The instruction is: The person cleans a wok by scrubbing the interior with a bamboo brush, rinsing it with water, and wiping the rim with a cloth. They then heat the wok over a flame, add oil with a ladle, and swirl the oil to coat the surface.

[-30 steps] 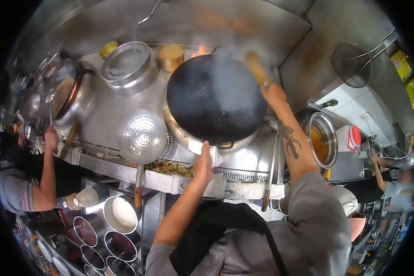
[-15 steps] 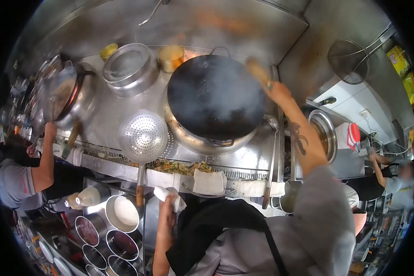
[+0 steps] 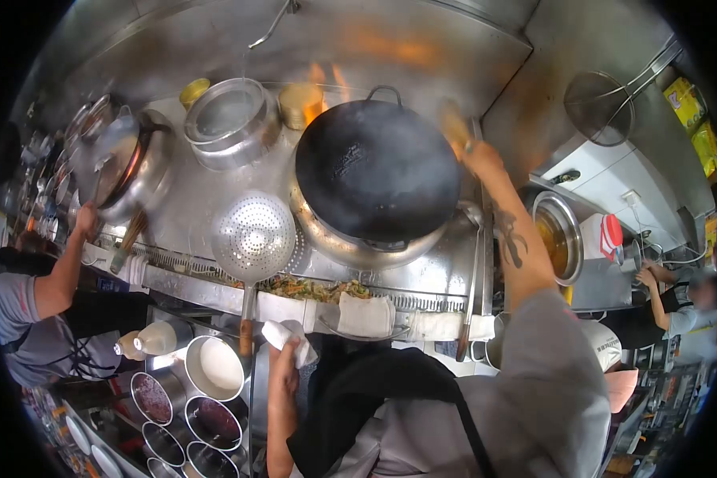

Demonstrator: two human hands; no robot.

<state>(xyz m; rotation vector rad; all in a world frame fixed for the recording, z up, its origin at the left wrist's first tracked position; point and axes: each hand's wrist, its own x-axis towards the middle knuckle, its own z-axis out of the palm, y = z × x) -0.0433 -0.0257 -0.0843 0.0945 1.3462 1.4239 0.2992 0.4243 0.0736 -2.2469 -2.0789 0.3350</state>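
My right hand is wrapped round a tan bamboo wok brush, which is blurred and held up past the right rim of a black wok. Thin steam drifts over the wok, whose inside looks dark with a small shiny wet patch. The wok sits on a round metal burner ring, and flames show behind its far left edge. Low at the counter's front edge, my left hand is closed on a folded white cloth.
A perforated skimmer lies left of the wok, its handle over the counter edge. Food scraps fill the front gutter beside folded cloths. A ladle rests at right. Lidded pot stands behind. A co-worker works at left.
Steam over the wok has thinned, so its inside shows more clearly. Flames have risen behind it. My right hand stays near the right rim with the brush; the left still grips the cloth.
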